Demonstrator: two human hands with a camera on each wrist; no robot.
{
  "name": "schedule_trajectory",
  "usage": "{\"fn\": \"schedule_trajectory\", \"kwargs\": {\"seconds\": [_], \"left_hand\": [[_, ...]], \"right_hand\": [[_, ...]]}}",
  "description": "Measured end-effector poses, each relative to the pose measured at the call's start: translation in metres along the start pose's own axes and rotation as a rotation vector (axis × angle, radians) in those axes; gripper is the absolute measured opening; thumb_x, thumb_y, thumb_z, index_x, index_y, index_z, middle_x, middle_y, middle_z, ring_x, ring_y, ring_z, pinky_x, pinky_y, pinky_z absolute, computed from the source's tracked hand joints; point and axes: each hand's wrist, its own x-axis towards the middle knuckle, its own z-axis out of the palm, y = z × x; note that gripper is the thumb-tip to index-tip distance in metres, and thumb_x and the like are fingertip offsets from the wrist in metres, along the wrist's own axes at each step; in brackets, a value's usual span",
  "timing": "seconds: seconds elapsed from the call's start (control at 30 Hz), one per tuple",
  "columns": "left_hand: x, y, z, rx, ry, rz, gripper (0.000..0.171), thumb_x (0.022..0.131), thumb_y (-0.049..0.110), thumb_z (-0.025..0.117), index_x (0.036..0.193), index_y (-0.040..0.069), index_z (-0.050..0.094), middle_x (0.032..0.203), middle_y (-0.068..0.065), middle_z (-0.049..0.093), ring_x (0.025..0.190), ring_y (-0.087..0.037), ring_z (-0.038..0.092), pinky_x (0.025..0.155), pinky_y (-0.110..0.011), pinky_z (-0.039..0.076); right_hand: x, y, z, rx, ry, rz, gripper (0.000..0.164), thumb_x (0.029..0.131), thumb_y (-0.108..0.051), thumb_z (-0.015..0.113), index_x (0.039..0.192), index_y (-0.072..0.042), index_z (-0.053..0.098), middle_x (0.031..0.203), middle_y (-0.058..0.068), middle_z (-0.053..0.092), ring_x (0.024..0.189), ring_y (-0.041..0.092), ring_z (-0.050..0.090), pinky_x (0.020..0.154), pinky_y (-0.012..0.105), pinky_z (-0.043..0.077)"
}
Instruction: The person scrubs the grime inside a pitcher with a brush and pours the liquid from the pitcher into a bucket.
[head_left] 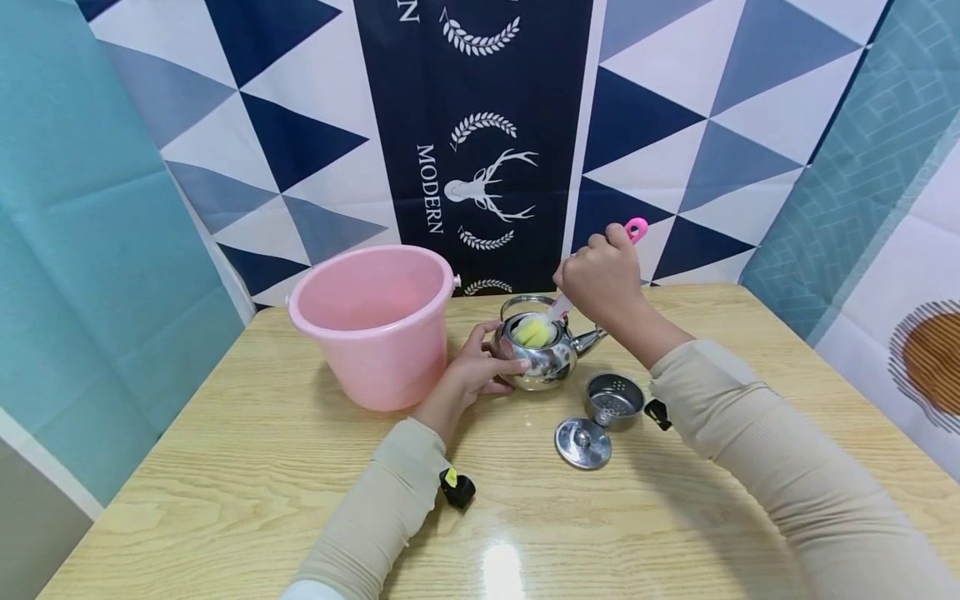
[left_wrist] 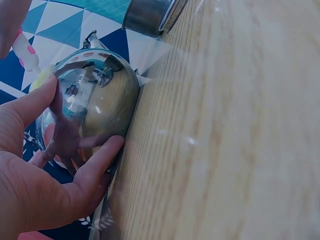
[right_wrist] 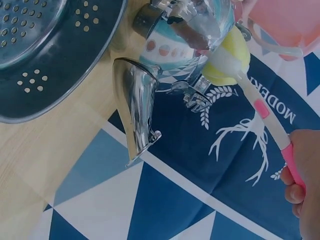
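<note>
A shiny steel teapot (head_left: 546, 367) stands uncovered on the table, its spout (right_wrist: 135, 100) pointing to the right. My left hand (head_left: 477, 367) grips its left side, with the thumb and fingers spread around the rounded body. In the left wrist view, that hand's fingers (left_wrist: 102, 155) touch the polished metal. Above the teapot, my right hand (head_left: 602, 279) holds a long-handled sponge brush by its pink-and-white handle (right_wrist: 265, 112). The brush's yellow and white sponge head (head_left: 534, 333) sits in the teapot's mouth, under the raised loop handle (head_left: 525, 299).
A pink bucket (head_left: 382, 358) stands to the left of the teapot. In front of the spout are a perforated steel strainer (head_left: 617, 404) and a round metal lid (head_left: 583, 443) with a knob. A patterned cloth (head_left: 300, 142) hangs behind the wooden table (head_left: 247, 467).
</note>
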Motion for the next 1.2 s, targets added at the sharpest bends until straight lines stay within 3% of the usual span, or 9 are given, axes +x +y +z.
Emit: {"fn": "schedule_trajectory", "kwargs": {"seconds": [0.17,0.47,0.7,0.97,1.2], "left_hand": [[0.002,0.000,0.000,0.000,0.006,-0.002,0.086,0.077,-0.001,0.081,0.145,0.027,0.037,0.136,-0.017,0.035,0.102,-0.033,0.059,0.073,-0.045,0.060],[0.002,0.000,-0.001,-0.007,-0.002,-0.004,0.086,0.077,-0.002,0.081,0.145,0.027,0.037,0.135,-0.016,0.035,0.102,-0.032,0.059,0.075,-0.046,0.060],[0.002,0.000,-0.002,-0.009,-0.006,0.002,0.088,0.077,-0.002,0.081,0.146,0.027,0.036,0.136,-0.016,0.034,0.102,-0.032,0.059,0.076,-0.046,0.060],[0.002,-0.001,-0.001,-0.002,-0.002,-0.003,0.088,0.077,-0.002,0.081,0.146,0.027,0.035,0.139,-0.017,0.033,0.104,-0.033,0.059,0.075,-0.045,0.060],[0.003,-0.001,-0.001,0.003,-0.001,-0.005,0.088,0.077,-0.002,0.081,0.146,0.028,0.035,0.140,-0.017,0.033,0.103,-0.033,0.059,0.076,-0.046,0.059]], "right_hand": [[-0.001,0.003,-0.001,0.003,0.022,0.010,0.041,0.083,-0.018,0.065,0.045,-0.004,0.054,0.046,0.010,0.051,0.054,0.026,0.043,0.068,0.042,0.036],[-0.001,0.008,-0.003,-0.011,-0.020,0.035,0.038,0.083,-0.015,0.064,0.048,-0.003,0.057,0.048,0.010,0.053,0.056,0.026,0.044,0.069,0.042,0.036],[-0.001,0.014,-0.005,0.011,0.057,0.051,0.041,0.083,-0.014,0.062,0.044,-0.003,0.053,0.045,0.011,0.050,0.054,0.028,0.043,0.067,0.045,0.036],[-0.004,0.019,-0.006,0.009,0.070,0.087,0.041,0.081,-0.015,0.060,0.043,-0.004,0.049,0.044,0.011,0.048,0.053,0.028,0.043,0.067,0.045,0.036],[-0.010,0.024,-0.012,-0.003,0.003,0.119,0.039,0.081,-0.015,0.058,0.045,-0.003,0.050,0.045,0.011,0.048,0.055,0.028,0.047,0.068,0.044,0.037]]}}
